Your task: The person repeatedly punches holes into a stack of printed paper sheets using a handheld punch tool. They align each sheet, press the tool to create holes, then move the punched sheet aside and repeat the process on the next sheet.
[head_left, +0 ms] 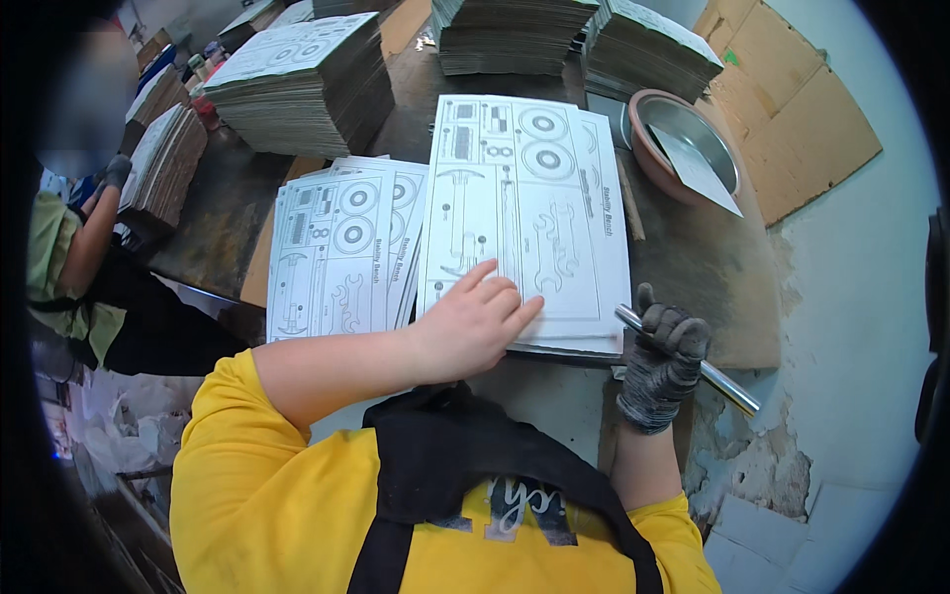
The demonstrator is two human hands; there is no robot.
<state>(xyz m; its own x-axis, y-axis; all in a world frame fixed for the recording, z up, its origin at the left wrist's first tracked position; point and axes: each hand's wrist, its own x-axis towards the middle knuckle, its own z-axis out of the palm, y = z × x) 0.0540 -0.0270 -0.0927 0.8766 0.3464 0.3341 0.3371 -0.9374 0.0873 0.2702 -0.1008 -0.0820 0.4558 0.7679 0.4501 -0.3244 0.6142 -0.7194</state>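
My bare left hand (478, 319) lies on the near part of a tall stack of printed white sheets (554, 315), its fingers stretched out and apart. Line drawings of tools and wheels cover the top sheet. At the right, beside the stack's near right corner, my right hand (668, 354) in a grey glove is closed around a shiny metal rod (730, 388). The rod slants down to the right, and its upper end is close to the stack's edge. Left of the tall stack lies a lower, fanned pile of similar printed sheets (332, 262).
Thick stacks of board (297, 114) stand along the far side of the dark table (708, 267). A round basin (648, 163) with a sheet across it is at the far right. Flattened cardboard (792, 109) leans on the wall. A person in gloves (84, 252) stands at left.
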